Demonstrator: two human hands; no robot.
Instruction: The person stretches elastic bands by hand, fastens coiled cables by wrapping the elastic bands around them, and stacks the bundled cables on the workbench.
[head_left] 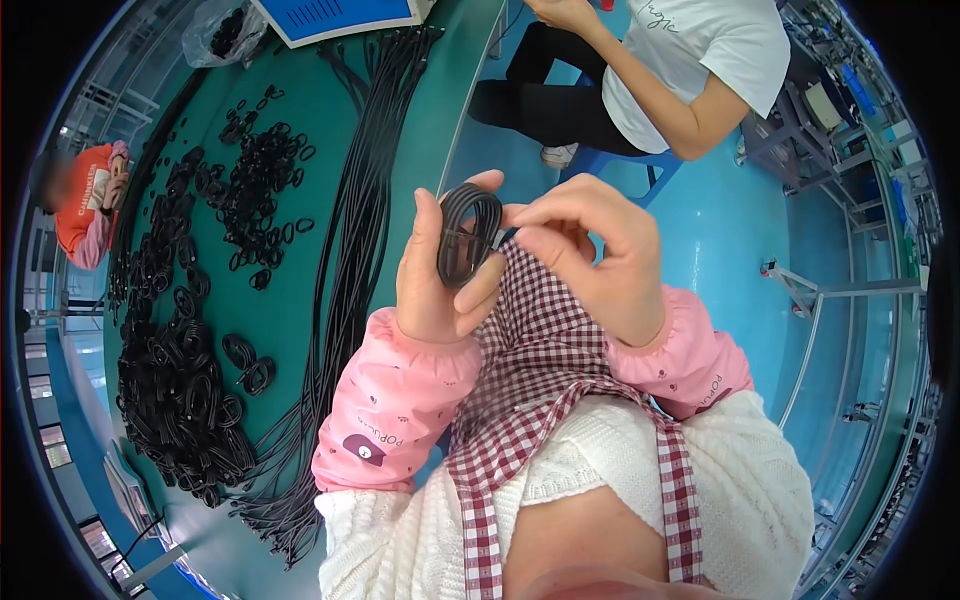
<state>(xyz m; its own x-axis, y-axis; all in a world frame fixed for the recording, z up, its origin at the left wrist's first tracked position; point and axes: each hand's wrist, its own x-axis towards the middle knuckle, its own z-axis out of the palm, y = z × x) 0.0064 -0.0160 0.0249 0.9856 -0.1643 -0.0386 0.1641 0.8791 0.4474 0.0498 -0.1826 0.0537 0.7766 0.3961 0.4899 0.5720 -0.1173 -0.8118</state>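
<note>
A black cable wound into an oval coil (468,235) is held upright in my left hand (433,270), with the thumb on one side and the fingers around the other. My right hand (600,250) is beside the coil, its thumb and index finger pinched together near the coil's right edge. Whatever lies between those fingertips is too small to make out. Both forearms wear pink sleeve covers. Long straight black cables (362,190) lie in a bundle on the green table (290,330), left of my left hand.
Coiled cables (180,400) are heaped at the table's left, with two coils (250,365) beside them. Small black rings (265,180) lie scattered farther up, near a blue-and-white box (340,15) and a plastic bag (225,35). One person (690,70) sits at upper right; another (88,205) is at far left.
</note>
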